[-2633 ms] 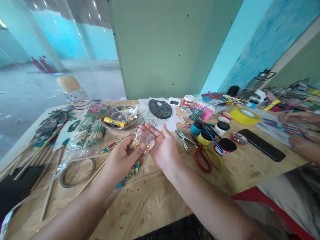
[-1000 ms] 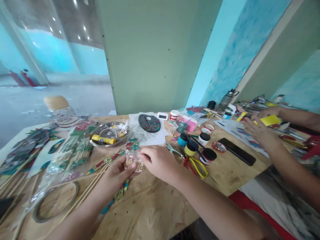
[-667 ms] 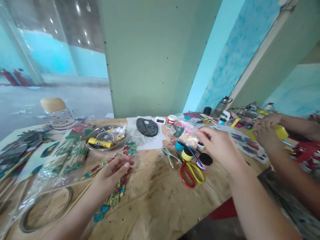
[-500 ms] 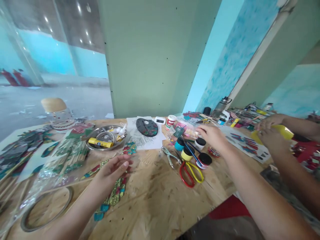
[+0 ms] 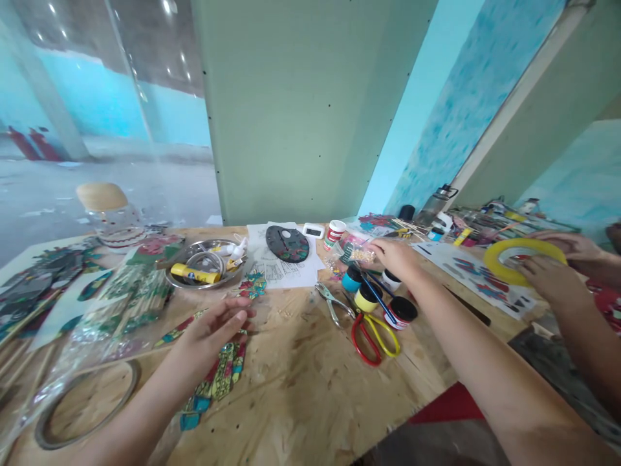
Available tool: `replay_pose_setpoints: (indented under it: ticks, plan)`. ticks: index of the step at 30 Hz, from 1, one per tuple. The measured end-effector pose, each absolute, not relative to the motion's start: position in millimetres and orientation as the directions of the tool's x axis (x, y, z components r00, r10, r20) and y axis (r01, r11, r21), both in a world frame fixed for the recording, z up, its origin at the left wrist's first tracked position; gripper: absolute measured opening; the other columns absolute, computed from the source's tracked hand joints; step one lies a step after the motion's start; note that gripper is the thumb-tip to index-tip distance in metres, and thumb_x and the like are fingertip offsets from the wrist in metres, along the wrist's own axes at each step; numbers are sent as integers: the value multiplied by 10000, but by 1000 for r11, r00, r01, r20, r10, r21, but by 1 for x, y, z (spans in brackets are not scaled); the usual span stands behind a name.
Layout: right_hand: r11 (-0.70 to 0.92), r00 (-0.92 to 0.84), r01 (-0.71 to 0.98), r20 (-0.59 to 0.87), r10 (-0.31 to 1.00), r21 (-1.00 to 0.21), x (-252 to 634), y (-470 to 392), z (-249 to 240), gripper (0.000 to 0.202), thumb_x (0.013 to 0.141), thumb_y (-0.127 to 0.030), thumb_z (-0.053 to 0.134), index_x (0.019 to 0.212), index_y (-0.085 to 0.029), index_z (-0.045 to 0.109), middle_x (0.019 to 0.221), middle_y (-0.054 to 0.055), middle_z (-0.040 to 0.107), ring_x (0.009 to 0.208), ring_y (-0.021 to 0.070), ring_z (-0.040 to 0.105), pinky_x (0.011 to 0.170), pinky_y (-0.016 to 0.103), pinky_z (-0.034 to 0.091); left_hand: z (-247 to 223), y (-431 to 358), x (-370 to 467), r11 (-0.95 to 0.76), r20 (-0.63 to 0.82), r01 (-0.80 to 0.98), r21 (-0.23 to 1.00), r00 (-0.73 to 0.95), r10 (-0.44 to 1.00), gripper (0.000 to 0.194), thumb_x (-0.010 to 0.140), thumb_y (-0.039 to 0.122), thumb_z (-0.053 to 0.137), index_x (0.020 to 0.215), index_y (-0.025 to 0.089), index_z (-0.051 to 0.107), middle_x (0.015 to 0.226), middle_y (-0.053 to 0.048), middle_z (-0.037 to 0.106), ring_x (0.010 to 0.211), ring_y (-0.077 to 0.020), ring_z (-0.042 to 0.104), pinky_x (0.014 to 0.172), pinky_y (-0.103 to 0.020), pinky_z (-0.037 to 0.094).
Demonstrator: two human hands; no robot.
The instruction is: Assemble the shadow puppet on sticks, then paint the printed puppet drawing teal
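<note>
My left hand [image 5: 220, 329] is held over the wooden table [image 5: 301, 388], fingers apart and holding nothing, beside painted cut-out pieces [image 5: 224, 372]. Stretched out to the right, my right hand [image 5: 395, 254] has its fingers pinched on the edge of a small clear bag of beads [image 5: 361, 254]. Just below that hand stand paint jars [image 5: 367, 296] with a blue brush [image 5: 381, 291] lying across them. Red and yellow handled scissors [image 5: 373, 340] and silver pliers [image 5: 334, 303] lie in front of the jars.
A metal tray [image 5: 175, 279] holds a yellow glue tube [image 5: 195, 273]. Behind are a dark oval palette [image 5: 287, 244] and paper sheets. A tape ring [image 5: 43, 421] and bagged sticks [image 5: 130, 298] lie left. At right, another person's hands hold a yellow tape roll [image 5: 499, 264].
My right hand has moved slightly left and now pinches the bead bag, which is drawn from the pink packets. The other person's yellow roll has turned to show its ring. My left hand stays open.
</note>
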State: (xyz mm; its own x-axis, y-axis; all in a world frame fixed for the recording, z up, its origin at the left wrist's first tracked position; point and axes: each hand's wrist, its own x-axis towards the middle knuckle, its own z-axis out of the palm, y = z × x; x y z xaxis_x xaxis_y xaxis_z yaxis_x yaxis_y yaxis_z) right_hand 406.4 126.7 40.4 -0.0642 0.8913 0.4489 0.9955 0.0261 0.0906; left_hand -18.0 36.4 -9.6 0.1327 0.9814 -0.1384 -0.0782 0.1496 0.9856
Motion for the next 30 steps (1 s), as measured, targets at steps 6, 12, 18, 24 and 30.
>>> replay_pose_setpoints:
  ticks: [6, 12, 18, 24, 30]
  plan:
    - [3, -45, 995, 416, 908, 102, 407, 138, 28, 304, 982, -340, 486, 1065, -224, 755, 996, 101, 776, 850, 242, 691, 728, 298, 418, -12, 39, -19, 128, -117, -80, 989, 127, 985, 526, 585, 554, 833, 947, 201, 688, 883, -39, 722, 794, -189, 684, 713, -291, 546]
    - [-5, -37, 994, 385, 922, 106, 406, 143, 15, 313, 989, -355, 479, 1030, -221, 759, 981, 105, 776, 887, 239, 687, 744, 294, 421, -12, 41, -20, 120, -111, -58, 991, 139, 984, 503, 597, 539, 828, 945, 200, 696, 904, -51, 737, 825, -195, 672, 747, -297, 539]
    - [-59, 18, 992, 337, 941, 112, 427, 132, 22, 286, 995, -359, 497, 1047, -220, 742, 1035, 96, 763, 946, 239, 690, 816, 322, 459, -13, 41, -21, 112, -105, -50, 992, 130, 986, 476, 610, 535, 820, 942, 214, 704, 879, -39, 734, 816, -193, 674, 742, -295, 541]
    - [-192, 162, 978, 291, 943, 77, 445, 140, 22, 284, 976, -379, 575, 1146, -160, 635, 1124, 75, 671, 961, 195, 663, 861, 413, 553, -9, 37, -16, 142, -135, -46, 989, 135, 982, 463, 588, 520, 832, 913, 218, 700, 860, -39, 737, 790, -196, 680, 689, -288, 545]
    - [-205, 194, 978, 216, 957, 27, 443, 159, 11, 289, 968, -344, 593, 1204, -178, 610, 1212, 88, 630, 1009, 208, 648, 859, 406, 563, -19, 43, -23, 131, -122, -55, 990, 140, 983, 465, 608, 540, 823, 928, 223, 709, 895, -52, 740, 820, -204, 686, 686, -284, 547]
